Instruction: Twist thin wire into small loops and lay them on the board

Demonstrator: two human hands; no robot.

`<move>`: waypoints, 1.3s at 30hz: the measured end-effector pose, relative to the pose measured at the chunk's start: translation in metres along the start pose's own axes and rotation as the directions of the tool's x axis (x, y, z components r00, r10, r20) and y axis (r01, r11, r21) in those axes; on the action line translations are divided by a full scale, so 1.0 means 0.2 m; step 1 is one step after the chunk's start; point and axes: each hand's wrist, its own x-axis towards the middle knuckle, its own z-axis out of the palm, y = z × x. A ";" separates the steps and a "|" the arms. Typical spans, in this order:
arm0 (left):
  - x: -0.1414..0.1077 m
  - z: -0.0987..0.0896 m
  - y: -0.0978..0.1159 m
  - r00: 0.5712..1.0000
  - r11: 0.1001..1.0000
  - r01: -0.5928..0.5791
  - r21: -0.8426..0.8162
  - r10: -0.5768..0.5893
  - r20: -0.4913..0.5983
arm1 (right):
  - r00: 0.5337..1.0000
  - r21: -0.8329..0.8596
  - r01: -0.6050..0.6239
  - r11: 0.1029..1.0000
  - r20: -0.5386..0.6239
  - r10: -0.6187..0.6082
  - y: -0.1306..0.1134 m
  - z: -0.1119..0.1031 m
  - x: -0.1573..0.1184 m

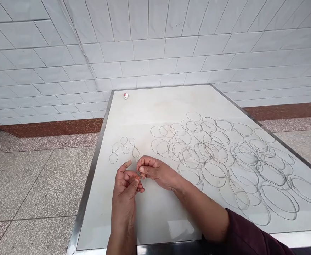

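My left hand (127,184) pinches a thin wire loop (145,183) between thumb and fingers, above the near left part of the table. One of its raised fingers has a tan bandage-like wrap (128,164). Close against it, my right hand (152,169) is pinched on the same wire, which is partly hidden by the fingers. Just beyond the hands lie several wires bent into figure-eight shapes (124,145). To the right, many round wire rings (215,168) are spread over the table, overlapping one another.
The pale table (155,102) has a metal edge (91,170) on its left. A small white and red object (126,96) sits at the far left corner. Behind stands a white tiled wall (150,67) with a hanging cable (83,53). Speckled floor (46,184) shows at the left.
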 end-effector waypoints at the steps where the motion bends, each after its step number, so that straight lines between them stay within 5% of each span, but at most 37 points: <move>1: 0.00 0.00 0.00 1.000 1.000 -0.001 -0.002 0.001 -0.002 | 1.000 0.007 -0.002 1.000 0.005 0.002 0.00 0.00 0.00; 8: 0.01 0.00 -0.03 0.996 0.998 -0.020 -0.056 0.015 -0.084 | 0.999 0.011 -0.036 0.999 -0.003 0.036 0.00 0.01 0.01; 25: 0.01 -0.01 -0.02 0.973 0.975 -0.143 0.171 0.170 -0.155 | 0.996 -0.046 0.043 0.998 -0.073 -0.046 0.00 0.06 0.01; 39: -0.02 0.01 0.00 0.967 0.962 -0.141 0.234 0.185 -0.178 | 0.990 0.076 -0.085 0.993 -0.110 0.093 -0.02 0.04 0.00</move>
